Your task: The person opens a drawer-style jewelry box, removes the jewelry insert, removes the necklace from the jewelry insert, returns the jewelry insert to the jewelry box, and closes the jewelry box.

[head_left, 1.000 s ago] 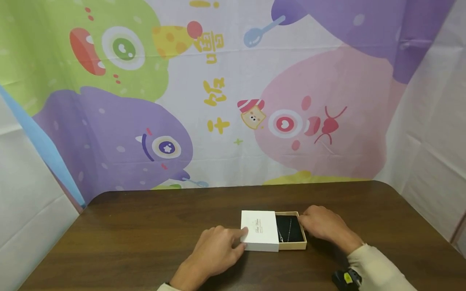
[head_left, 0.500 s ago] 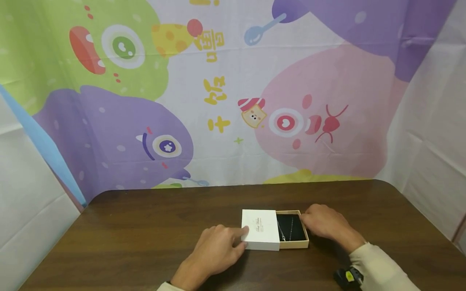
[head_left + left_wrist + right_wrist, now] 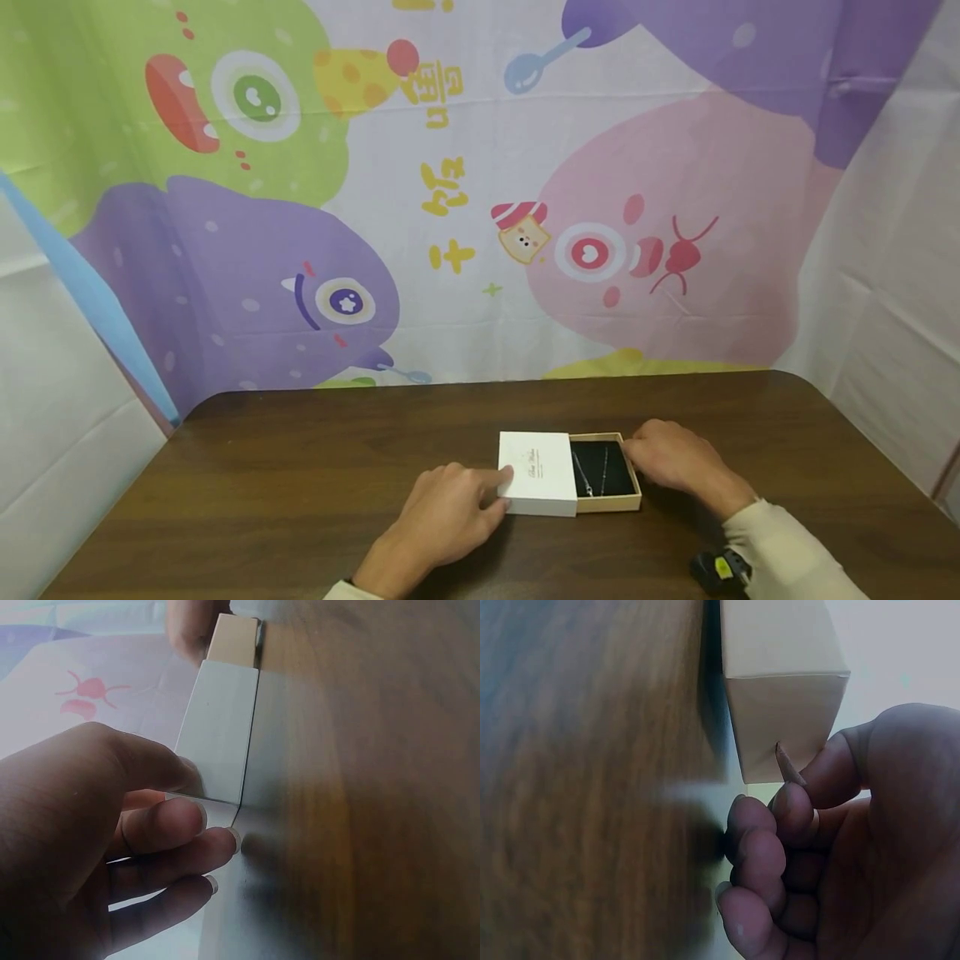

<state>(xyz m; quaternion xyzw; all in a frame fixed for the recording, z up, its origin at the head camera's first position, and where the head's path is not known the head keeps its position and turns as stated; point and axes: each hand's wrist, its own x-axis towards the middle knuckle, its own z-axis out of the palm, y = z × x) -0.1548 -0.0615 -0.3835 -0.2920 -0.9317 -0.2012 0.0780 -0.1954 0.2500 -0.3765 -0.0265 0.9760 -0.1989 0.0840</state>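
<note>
1. Both my hands are on the box: my right hand is off the right end of the white sleeve, my left hand at its left end.
2. With my right thumb and index finger I pinch a small brown tab that sticks out of the tray's end wall; my other fingers curl loosely below it. Only the right wrist view shows this tab; from the head, my own hand covers it.
3. My left hand grips the sleeve, index fingertip on its top, thumb against its front wall. The left wrist view shows that thumb flat on the wall and my remaining fingers bent by the sleeve's left end.
4. The tan tray projects from the sleeve's right end, between the sleeve and my right hand.
5. From the head alone I see inside: a black insert just right of the sleeve, bearing two strands of thin silvery chain. The fine lettering on the sleeve's top also shows only there.
6. Under the sleeve lies the brown wooden table; behind it hangs a cartoon-printed cloth.
</note>
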